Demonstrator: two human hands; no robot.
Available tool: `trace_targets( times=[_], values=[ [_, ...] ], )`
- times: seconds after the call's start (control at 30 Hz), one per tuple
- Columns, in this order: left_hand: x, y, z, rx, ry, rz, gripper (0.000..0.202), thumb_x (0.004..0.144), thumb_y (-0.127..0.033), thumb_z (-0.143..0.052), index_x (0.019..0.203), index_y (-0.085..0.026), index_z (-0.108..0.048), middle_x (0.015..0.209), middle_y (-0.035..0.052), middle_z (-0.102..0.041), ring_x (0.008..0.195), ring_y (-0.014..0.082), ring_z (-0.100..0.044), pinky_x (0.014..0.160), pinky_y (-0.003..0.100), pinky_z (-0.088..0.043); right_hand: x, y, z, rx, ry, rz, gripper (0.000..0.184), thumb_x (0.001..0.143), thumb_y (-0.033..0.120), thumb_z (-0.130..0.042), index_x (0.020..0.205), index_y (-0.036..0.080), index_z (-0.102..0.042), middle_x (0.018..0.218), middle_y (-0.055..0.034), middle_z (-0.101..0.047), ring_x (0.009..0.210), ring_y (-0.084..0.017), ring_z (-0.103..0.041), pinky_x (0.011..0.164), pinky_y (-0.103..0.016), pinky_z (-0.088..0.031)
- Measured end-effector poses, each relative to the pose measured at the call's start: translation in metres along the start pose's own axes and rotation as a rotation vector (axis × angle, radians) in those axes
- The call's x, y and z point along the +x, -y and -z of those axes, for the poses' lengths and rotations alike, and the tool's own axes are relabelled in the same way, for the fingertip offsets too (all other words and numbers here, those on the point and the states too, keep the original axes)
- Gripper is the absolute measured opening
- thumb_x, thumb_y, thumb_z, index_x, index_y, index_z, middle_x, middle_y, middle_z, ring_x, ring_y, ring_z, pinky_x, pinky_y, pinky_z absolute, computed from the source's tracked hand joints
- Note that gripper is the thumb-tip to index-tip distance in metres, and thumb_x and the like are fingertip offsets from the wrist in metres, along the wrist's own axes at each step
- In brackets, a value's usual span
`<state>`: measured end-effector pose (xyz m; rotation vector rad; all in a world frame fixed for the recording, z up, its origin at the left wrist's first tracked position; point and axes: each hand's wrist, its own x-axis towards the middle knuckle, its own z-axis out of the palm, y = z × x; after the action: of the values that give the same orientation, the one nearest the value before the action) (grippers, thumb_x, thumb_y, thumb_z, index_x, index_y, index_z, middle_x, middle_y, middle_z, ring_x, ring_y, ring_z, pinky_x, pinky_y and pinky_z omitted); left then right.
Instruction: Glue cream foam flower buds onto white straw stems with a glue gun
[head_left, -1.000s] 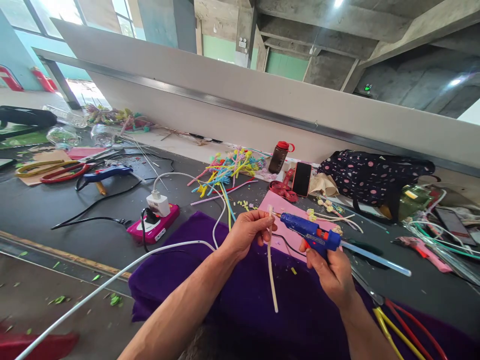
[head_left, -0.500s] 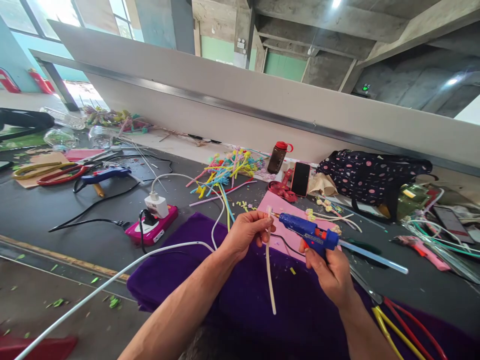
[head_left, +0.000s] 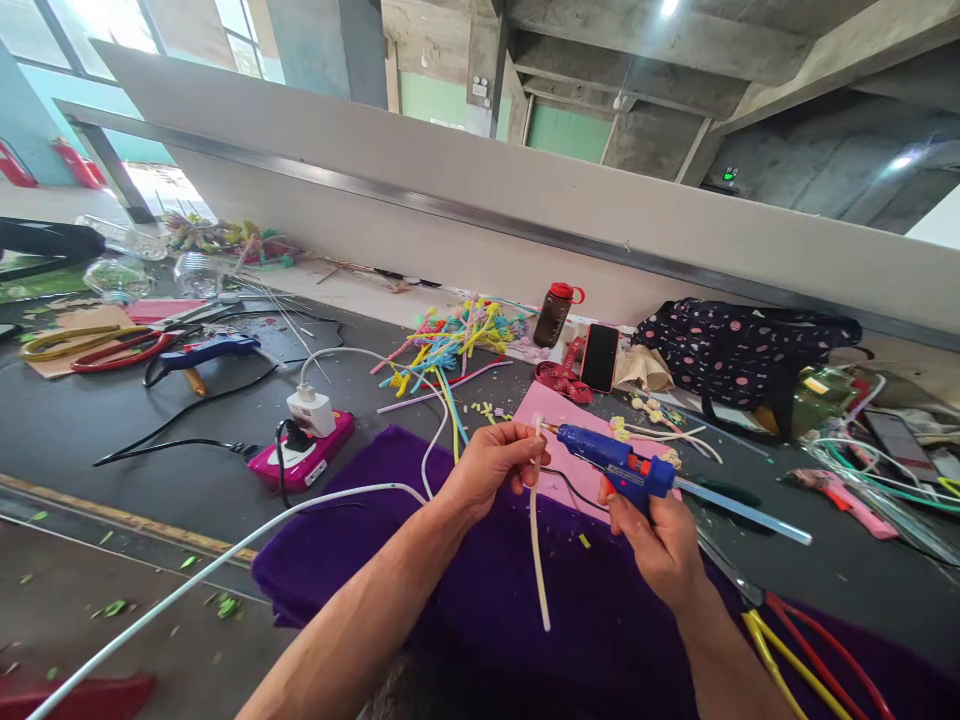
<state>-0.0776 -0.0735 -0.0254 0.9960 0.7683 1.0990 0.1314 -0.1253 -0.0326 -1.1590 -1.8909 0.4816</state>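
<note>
Between the thumb and fingers of my left hand (head_left: 499, 465) is a thin cream-coloured stem (head_left: 538, 560), its long end hanging down and its tip just above my fingers. My right hand (head_left: 664, 550) is wrapped round the handle of a blue glue gun (head_left: 611, 460). A clear glue stick (head_left: 742, 510) sticks out of the gun's back end. The nozzle points left and sits right at the stem's top; whether it touches is too small to tell. Below both hands lies a purple cloth (head_left: 480, 600), with a pink sheet (head_left: 532, 402) behind them.
A pink power strip (head_left: 330, 458) with a white adapter stands left, cables crossing the table. Colourful stems (head_left: 457, 345) lie behind, near a red-lidded bottle (head_left: 553, 315) and a phone (head_left: 600, 358). Long-handled scissors (head_left: 776, 610) lie at the right, before a patterned bag (head_left: 742, 350).
Hardly anything differs. Both hands hold the stem and the glue gun in nearly the same place, and the whole view has shifted very slightly.
</note>
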Motion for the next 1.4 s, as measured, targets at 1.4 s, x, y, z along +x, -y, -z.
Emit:
trace_targets(
  times=[1.4],
  values=[
    [0.002, 0.001, -0.001, 0.057, 0.023, -0.011, 0.021, 0.070, -0.033, -0.066, 0.070, -0.013, -0.059, 0.070, 0.0017, -0.063, 0.041, 0.0028, -0.047, 0.034, 0.013, -0.033, 0.049, -0.074, -0.009, 0.458, -0.069, -0.662, 0.024, 0.076, 0.036, -0.056, 0.086, 0.015, -0.058, 0.066, -0.0036, -0.064, 0.050, -0.011, -0.057, 0.041, -0.018, -0.044]
  ],
)
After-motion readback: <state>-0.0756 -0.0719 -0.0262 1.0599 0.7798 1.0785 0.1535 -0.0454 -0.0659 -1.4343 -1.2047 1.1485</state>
